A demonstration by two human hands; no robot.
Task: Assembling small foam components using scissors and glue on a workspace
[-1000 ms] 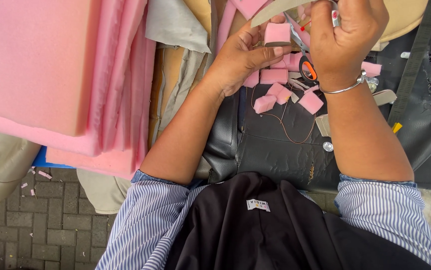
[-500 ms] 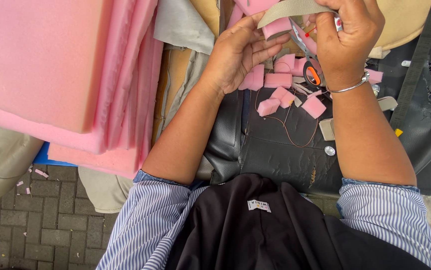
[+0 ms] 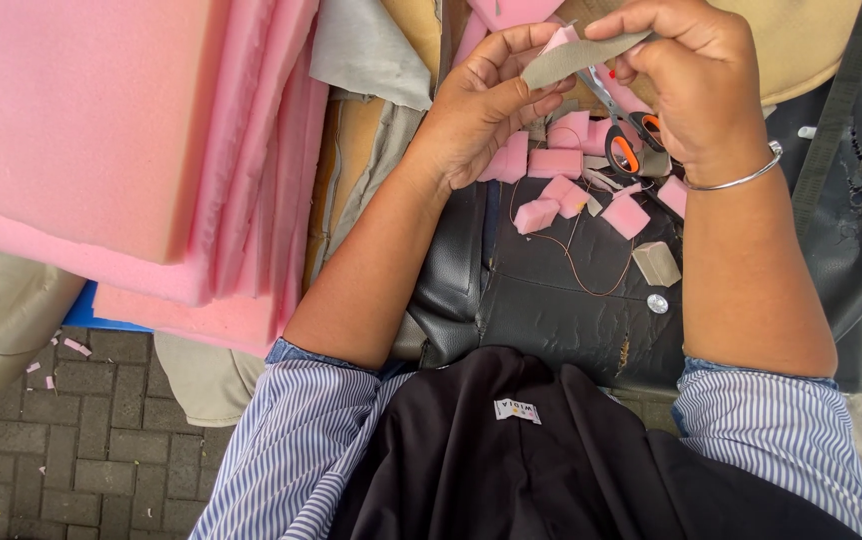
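Observation:
My left hand (image 3: 486,105) pinches one end of a grey strip (image 3: 581,57), with a small pink foam piece (image 3: 557,40) against it. My right hand (image 3: 696,85) pinches the strip's other end with thumb and forefinger. Orange-handled scissors (image 3: 623,148) hang under its palm, blades pointing up toward the strip. A silver bangle (image 3: 746,180) is on my right wrist. Below both hands, several small pink foam blocks (image 3: 556,188) lie scattered on a black leather cushion (image 3: 551,300).
A thick stack of pink foam sheets (image 3: 121,130) fills the left side. A grey block (image 3: 657,263) and thin brown thread (image 3: 576,262) lie on the cushion. A dark metal ruler (image 3: 836,110) runs along the right. Beige fabric (image 3: 371,50) lies behind, brick paving (image 3: 51,460) below.
Both hands have shifted slightly with the strip, which is now stretched between their fingertips. The scissors stay under my right hand. The foam blocks on the cushion have not moved.

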